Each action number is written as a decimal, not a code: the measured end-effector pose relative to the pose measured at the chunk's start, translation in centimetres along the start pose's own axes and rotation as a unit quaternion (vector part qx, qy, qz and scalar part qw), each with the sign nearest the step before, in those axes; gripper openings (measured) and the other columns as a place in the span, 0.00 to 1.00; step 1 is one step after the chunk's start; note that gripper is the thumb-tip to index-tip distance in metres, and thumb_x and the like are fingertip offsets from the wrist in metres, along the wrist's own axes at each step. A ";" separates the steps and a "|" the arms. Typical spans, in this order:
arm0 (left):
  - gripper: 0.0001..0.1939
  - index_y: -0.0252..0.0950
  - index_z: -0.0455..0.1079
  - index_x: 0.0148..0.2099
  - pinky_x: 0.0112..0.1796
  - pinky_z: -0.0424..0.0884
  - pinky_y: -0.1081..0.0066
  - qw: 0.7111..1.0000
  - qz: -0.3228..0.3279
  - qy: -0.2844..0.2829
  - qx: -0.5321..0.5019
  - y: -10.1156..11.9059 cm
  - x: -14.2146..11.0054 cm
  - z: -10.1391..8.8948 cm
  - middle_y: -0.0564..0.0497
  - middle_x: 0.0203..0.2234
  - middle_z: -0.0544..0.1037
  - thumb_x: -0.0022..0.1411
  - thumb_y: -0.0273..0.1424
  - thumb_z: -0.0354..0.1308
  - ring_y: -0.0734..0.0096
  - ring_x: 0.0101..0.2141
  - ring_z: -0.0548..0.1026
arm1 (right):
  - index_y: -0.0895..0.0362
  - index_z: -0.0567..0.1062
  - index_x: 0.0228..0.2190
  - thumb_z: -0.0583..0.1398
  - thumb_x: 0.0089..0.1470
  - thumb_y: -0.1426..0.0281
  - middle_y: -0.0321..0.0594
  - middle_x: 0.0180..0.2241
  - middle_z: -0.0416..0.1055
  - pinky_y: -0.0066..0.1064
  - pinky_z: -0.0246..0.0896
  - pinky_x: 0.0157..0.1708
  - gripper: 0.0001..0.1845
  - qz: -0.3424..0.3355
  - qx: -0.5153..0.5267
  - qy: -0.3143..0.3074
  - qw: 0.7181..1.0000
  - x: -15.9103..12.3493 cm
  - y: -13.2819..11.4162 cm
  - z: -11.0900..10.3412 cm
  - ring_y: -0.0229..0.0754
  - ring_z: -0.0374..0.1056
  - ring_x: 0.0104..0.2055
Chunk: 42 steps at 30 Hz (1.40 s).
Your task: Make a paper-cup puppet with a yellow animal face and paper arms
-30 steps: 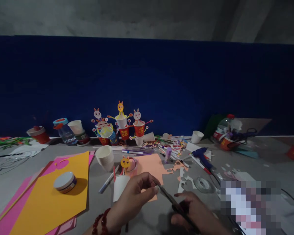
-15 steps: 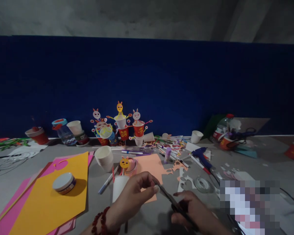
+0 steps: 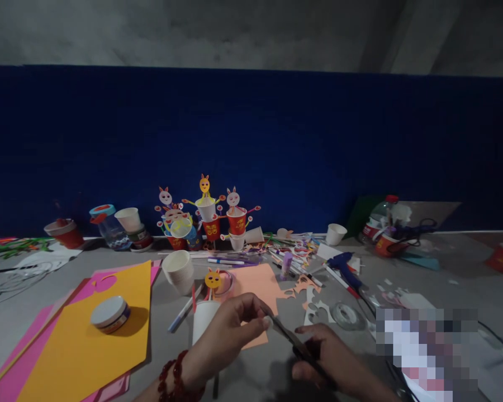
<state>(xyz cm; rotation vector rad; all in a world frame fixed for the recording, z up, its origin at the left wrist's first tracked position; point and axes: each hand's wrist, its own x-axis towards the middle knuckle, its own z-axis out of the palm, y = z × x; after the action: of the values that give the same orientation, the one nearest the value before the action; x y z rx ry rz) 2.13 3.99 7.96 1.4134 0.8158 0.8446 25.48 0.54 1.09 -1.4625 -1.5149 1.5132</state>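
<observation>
My right hand (image 3: 324, 354) is closed around the dark handles of a pair of scissors (image 3: 291, 338), whose blades slant up and left. At the blade tips, my left hand (image 3: 238, 326) has its thumb and forefinger pinched together. A small pale spot shows there, but I cannot make out what the fingers hold. Behind my left wrist stands a white paper cup (image 3: 204, 317) with a yellow paper bunny face (image 3: 213, 278) above it, partly hidden by the hand. Beyond my fingers lies a sheet of peach paper (image 3: 255, 282) with cut edges.
Yellow paper (image 3: 126, 301) with a lidded tub (image 3: 110, 314) lies left. Stacked cups (image 3: 178, 271) stand nearby. Finished cup figures (image 3: 212, 229) line the back. On the right are a glue stick (image 3: 286, 267), a blue glue gun (image 3: 346, 268), clear tape (image 3: 347, 315) and paper scraps (image 3: 317, 310).
My right hand and the scissors have shifted very slightly, with the blade tips still at my left fingers. The things on the table stay where they were.
</observation>
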 end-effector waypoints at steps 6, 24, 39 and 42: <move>0.09 0.36 0.71 0.33 0.39 0.65 0.69 1.000 0.007 0.002 -0.004 -0.6 0.3 -0.2 0.49 0.35 0.79 0.60 0.34 0.66 0.68 0.36 0.72 | 0.54 0.65 0.20 0.69 0.34 0.60 0.27 0.19 0.58 0.27 0.48 0.23 0.18 -0.031 -0.035 -0.017 0.999 -0.3 -1.9 -0.1 0.35 0.52 0.24; 0.15 0.36 0.71 0.30 0.31 0.61 0.73 0.994 -0.017 0.078 -0.071 -2.0 -1.4 0.6 0.52 0.28 0.78 0.55 0.40 0.70 0.72 0.29 0.69 | 0.52 0.69 0.27 0.65 0.48 0.61 0.34 0.26 0.75 0.30 0.49 0.26 0.11 -0.048 -0.286 0.131 0.948 0.0 0.8 -0.1 0.42 0.65 0.28; 0.20 0.35 0.74 0.26 0.28 0.65 0.73 0.963 -0.054 0.185 -0.189 -6.6 -2.5 4.1 0.53 0.21 0.77 0.45 0.46 0.74 0.74 0.24 0.71 | 0.54 0.74 0.27 0.66 0.45 0.67 0.41 0.29 0.78 0.31 0.46 0.27 0.06 -0.025 -0.428 0.164 0.888 1.3 1.1 0.8 0.47 0.72 0.32; 0.21 0.35 0.73 0.26 0.29 0.65 0.74 0.959 -0.056 0.187 -0.204 -6.8 -2.8 4.0 0.53 0.21 0.78 0.44 0.47 0.74 0.74 0.23 0.71 | 0.54 0.74 0.28 0.67 0.41 0.67 0.36 0.27 0.76 0.29 0.46 0.27 0.10 -0.027 -0.378 0.128 0.917 1.2 1.2 -0.1 0.44 0.69 0.30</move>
<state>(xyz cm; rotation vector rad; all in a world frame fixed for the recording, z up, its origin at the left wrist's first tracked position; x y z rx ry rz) 4.34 -0.29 1.08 0.8469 0.9323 1.1373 25.62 1.43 -0.33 -1.9084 -2.0549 0.6556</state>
